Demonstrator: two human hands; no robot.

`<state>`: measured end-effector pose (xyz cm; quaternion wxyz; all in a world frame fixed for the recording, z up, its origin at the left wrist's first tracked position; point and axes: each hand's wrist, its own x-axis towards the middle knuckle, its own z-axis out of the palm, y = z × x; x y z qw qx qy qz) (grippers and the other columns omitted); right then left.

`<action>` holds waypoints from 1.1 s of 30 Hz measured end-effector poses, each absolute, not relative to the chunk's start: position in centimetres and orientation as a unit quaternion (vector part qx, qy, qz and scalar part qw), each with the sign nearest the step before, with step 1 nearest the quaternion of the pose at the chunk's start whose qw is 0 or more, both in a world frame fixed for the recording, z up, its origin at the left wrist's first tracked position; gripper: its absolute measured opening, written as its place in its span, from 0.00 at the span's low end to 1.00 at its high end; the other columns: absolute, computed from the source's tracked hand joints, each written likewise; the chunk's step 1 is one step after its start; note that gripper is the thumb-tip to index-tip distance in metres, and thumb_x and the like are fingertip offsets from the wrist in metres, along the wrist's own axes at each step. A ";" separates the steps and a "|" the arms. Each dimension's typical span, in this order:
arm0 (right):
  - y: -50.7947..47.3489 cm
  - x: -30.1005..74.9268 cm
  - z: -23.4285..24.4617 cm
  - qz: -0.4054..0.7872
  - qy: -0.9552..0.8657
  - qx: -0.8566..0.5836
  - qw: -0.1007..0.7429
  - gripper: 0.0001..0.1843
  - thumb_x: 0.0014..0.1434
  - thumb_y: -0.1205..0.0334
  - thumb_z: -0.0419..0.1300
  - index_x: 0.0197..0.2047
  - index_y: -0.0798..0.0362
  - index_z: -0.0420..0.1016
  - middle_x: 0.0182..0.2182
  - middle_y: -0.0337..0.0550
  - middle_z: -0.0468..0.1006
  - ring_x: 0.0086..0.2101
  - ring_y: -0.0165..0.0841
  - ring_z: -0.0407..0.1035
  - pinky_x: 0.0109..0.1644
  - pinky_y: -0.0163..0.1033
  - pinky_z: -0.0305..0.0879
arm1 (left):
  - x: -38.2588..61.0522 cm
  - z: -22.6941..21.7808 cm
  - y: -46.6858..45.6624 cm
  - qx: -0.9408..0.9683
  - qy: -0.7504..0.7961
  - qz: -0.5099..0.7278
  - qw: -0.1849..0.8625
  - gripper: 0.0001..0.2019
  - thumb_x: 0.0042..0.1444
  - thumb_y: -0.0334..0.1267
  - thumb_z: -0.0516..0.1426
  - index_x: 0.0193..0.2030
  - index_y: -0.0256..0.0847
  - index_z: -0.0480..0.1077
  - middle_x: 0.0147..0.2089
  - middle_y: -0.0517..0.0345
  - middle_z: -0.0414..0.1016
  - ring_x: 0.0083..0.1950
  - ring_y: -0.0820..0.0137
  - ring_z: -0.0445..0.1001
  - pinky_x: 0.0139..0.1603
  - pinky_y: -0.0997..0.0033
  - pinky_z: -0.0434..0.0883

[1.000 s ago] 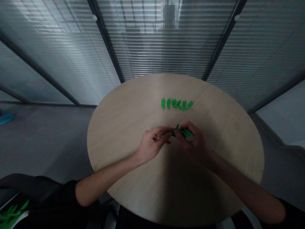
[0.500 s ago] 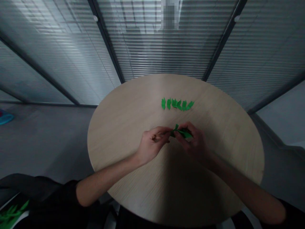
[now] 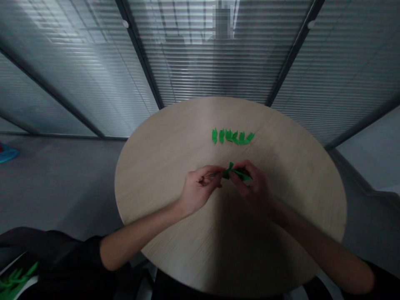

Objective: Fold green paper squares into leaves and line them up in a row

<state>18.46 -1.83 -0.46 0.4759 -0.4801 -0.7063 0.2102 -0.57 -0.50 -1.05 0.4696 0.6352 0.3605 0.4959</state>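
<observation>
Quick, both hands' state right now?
Left hand: closed, pinching the left end of a green piece.
Right hand: closed, holding the green piece nearer its right end.

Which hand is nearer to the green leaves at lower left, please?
Left. In view, the left hand is up and right of the green leaves; the right hand is farther right.

I see the left hand (image 3: pixel 198 189) edged slightly left, and less of the green leaf-like piece (image 3: pixel 230 167) showing within the right hand (image 3: pixel 258 185).
</observation>
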 end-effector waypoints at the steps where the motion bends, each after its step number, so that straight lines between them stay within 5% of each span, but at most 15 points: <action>1: -1.8 18.5 -0.5 0.211 -0.705 -0.481 0.477 0.06 0.68 0.58 0.61 0.39 0.49 0.71 0.31 0.39 0.79 0.31 0.33 0.74 0.37 0.38 0.68 | -0.6 -1.1 -0.5 0.640 0.363 0.493 0.464 0.09 0.63 0.39 0.64 0.46 0.36 0.81 0.30 0.56 0.83 0.28 0.72 0.82 0.31 0.76 0.81; 21: -1.9 18.3 -0.3 0.226 -0.737 -0.444 0.457 0.06 0.64 0.62 0.63 0.44 0.48 0.72 0.34 0.41 0.82 0.33 0.34 0.77 0.40 0.39 0.73 | -0.5 -1.2 -0.1 0.604 0.371 0.513 0.484 0.10 0.61 0.43 0.67 0.42 0.38 0.78 0.33 0.56 0.83 0.29 0.73 0.80 0.31 0.77 0.80; 33: -2.0 18.3 -0.4 0.217 -0.747 -0.425 0.463 0.07 0.64 0.63 0.64 0.44 0.48 0.72 0.35 0.42 0.84 0.34 0.35 0.81 0.41 0.39 0.78 | -0.6 -1.3 -0.3 0.637 0.387 0.519 0.419 0.08 0.60 0.37 0.67 0.43 0.40 0.75 0.36 0.57 0.81 0.32 0.74 0.78 0.31 0.77 0.74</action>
